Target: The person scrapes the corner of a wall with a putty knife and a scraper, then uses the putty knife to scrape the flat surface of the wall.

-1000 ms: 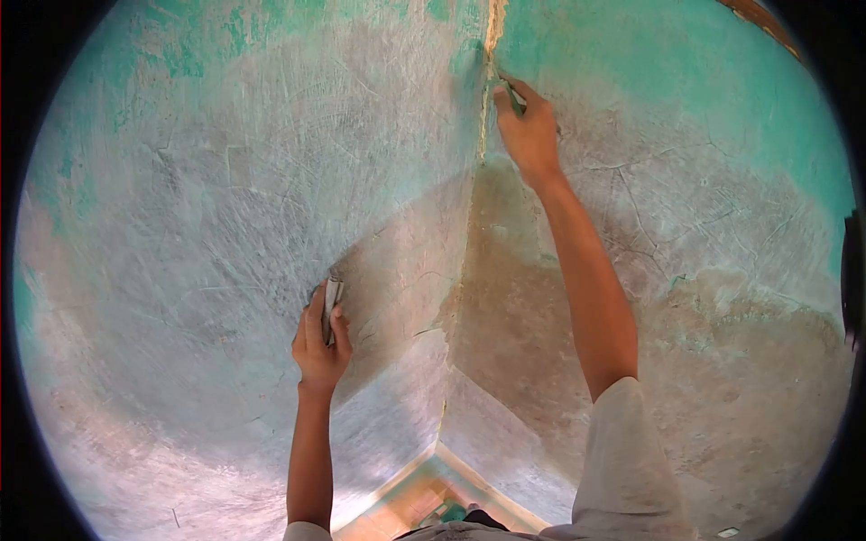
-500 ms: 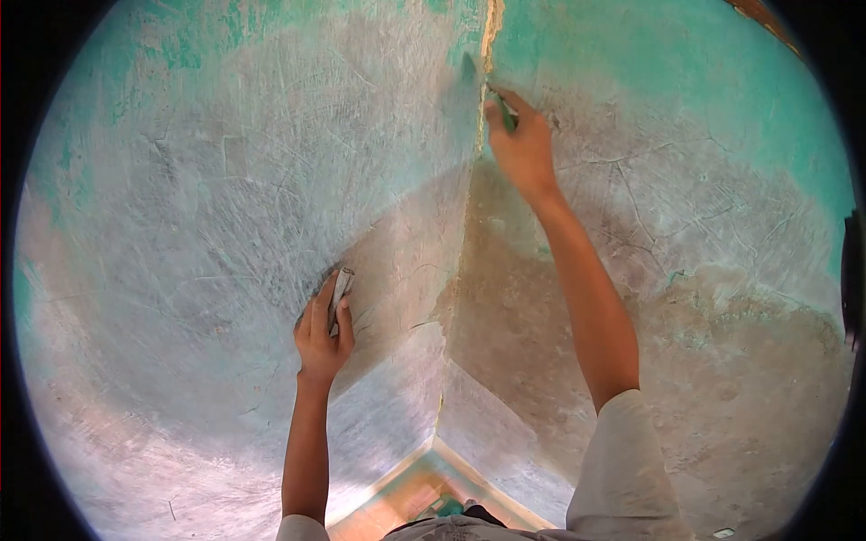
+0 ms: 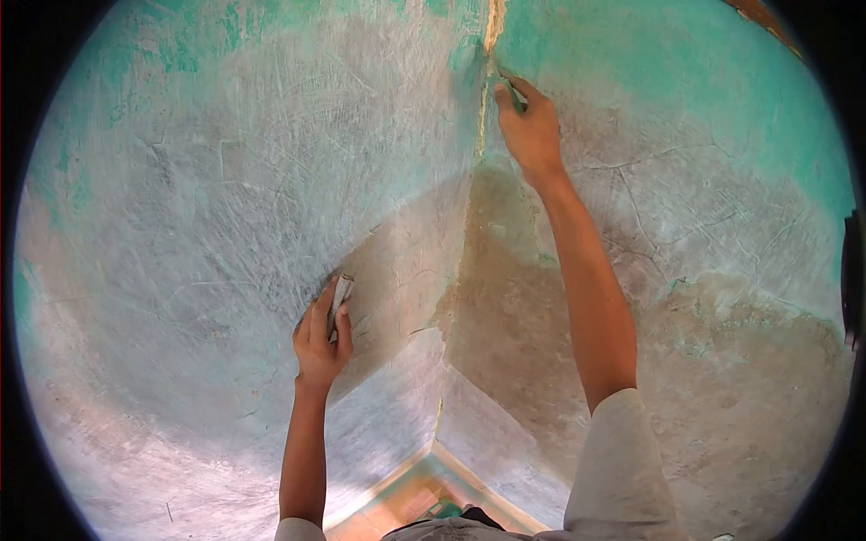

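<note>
In the head view, my right hand (image 3: 532, 131) is raised high at the wall corner, its fingers closed on a green-handled scraper (image 3: 517, 101). The scraper's tip points up toward the yellowish crack (image 3: 492, 32) that runs down the corner. Lower on the left, my left hand (image 3: 321, 343) rests against the left wall (image 3: 234, 207) and grips a small greyish folded piece (image 3: 342, 290) between thumb and fingers. What exactly that piece is, I cannot make out.
The right wall (image 3: 722, 388) has green paint above and bare, cracked brown plaster below. Down at the corner's foot lies the tiled floor (image 3: 397, 505), with a pale border along both walls. A dark object (image 3: 851, 279) stands at the far right edge.
My right hand has shifted slightly right and down, and the scraper blade has come away from the left side of the corner toward the crack. My left hand has barely moved.
</note>
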`<state>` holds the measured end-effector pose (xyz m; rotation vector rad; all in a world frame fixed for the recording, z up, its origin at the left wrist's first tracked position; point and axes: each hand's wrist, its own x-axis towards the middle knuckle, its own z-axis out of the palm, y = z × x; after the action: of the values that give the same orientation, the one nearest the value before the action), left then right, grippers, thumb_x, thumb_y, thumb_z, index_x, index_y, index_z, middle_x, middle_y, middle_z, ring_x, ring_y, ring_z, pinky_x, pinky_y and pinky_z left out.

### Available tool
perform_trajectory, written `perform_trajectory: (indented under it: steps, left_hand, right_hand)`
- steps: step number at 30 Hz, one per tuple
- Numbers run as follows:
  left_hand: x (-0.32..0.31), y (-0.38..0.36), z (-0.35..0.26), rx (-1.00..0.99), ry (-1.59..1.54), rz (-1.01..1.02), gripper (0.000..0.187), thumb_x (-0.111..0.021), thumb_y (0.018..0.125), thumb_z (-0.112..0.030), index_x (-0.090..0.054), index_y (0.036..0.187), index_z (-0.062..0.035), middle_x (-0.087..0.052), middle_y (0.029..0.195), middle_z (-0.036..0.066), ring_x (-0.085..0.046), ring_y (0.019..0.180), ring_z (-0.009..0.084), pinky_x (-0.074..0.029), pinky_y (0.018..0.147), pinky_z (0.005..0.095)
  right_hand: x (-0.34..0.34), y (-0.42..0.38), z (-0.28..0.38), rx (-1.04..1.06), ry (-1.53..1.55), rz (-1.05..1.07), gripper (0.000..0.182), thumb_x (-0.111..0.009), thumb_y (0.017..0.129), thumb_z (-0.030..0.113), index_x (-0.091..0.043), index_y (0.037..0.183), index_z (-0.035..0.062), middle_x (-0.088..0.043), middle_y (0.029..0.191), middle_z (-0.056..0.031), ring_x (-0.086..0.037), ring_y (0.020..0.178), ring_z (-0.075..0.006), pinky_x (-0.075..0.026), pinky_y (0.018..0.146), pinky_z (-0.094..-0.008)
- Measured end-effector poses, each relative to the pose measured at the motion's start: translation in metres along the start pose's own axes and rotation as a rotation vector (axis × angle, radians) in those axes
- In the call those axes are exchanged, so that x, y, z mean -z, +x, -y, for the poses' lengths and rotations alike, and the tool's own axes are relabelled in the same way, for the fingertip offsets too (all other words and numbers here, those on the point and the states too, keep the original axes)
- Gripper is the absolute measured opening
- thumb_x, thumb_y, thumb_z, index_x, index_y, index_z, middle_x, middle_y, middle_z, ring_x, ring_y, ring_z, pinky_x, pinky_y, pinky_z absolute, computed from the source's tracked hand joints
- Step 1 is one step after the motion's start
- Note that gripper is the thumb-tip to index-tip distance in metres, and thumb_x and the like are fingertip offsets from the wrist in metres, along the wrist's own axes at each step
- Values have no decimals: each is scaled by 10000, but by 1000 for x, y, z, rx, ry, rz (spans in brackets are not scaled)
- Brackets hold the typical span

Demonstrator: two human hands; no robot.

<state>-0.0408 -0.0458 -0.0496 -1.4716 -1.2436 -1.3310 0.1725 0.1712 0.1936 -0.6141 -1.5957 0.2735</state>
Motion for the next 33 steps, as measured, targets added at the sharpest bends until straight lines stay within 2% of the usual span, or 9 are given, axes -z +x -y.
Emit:
perform_trajectory:
  steps: [6, 9, 12, 15, 18, 21, 27, 30, 33]
  left_hand:
    - [-12, 16, -10, 114, -115, 95, 343, -596, 1027, -35, -616, 1365, 19, -740, 965, 132, -682, 667, 152, -544, 600, 284]
    - [-22, 26, -12, 196, -141, 146, 371, -637, 979, 8, -618, 1349, 31, -714, 979, 172, -698, 718, 219, -564, 619, 325]
    - [-30, 17, -9, 85, -107, 21, 336, -596, 1027, -32, -616, 1359, 18, -744, 935, 129, -673, 636, 128, -541, 571, 271]
    - [-31, 10, -4, 114, -193, 2, 346, -588, 1019, -7, -615, 1362, 20, -745, 929, 121, -670, 618, 117, -541, 558, 267]
    - [-31, 14, -5, 29, -120, -12, 353, -587, 1010, 3, -616, 1360, 27, -747, 928, 118, -670, 610, 111, -538, 546, 264]
    - [-31, 9, -5, 139, -168, 29, 352, -593, 1004, -4, -620, 1354, 29, -748, 930, 115, -673, 612, 109, -539, 548, 265]
    - [-30, 14, -5, 45, -128, 9, 344, -589, 1010, -17, -623, 1349, 31, -747, 935, 115, -669, 605, 107, -538, 548, 262]
    - [-28, 12, -9, 137, -156, 55, 356, -653, 962, 17, -631, 1314, 62, -723, 947, 157, -682, 665, 171, -556, 582, 299]
    - [-28, 13, -10, 131, -188, 43, 353, -657, 956, 20, -629, 1306, 64, -733, 1000, 173, -688, 691, 190, -564, 598, 310]
  right_hand:
    - [-4, -11, -3, 39, 0, -15, 398, -631, 971, 266, -696, 1284, 30, -734, 1075, -279, -705, 1046, -441, -534, 931, -451]
    - [4, -5, 1, 18, 20, 10, 394, -632, 970, 268, -698, 1273, 24, -735, 1044, -277, -714, 1006, -430, -538, 905, -441]
    - [0, -20, -1, 0, -4, 35, 392, -631, 968, 270, -702, 1262, 21, -736, 1003, -273, -726, 948, -410, -542, 874, -430]
    - [-2, -7, -3, -7, -34, -13, 392, -629, 969, 268, -701, 1264, 22, -733, 971, -275, -732, 906, -397, -547, 854, -430]
    - [-3, 0, -3, 24, 8, -23, 398, -630, 970, 273, -697, 1270, 21, -726, 941, -279, -733, 875, -388, -547, 832, -434]
    - [-2, -16, -2, 53, -4, 2, 411, -635, 971, 285, -693, 1273, 13, -726, 919, -275, -734, 855, -373, -546, 813, -436]
    - [1, 3, -8, -37, 94, 24, 412, -643, 971, 294, -697, 1274, 21, -720, 885, -263, -727, 827, -356, -541, 804, -431]
    - [2, -3, -10, 22, 18, 15, 413, -645, 974, 291, -697, 1282, 21, -721, 853, -229, -708, 789, -316, -536, 796, -419]
    - [2, -14, -7, 61, -41, 27, 424, -645, 977, 296, -694, 1290, 15, -732, 853, -198, -704, 790, -286, -534, 807, -413]
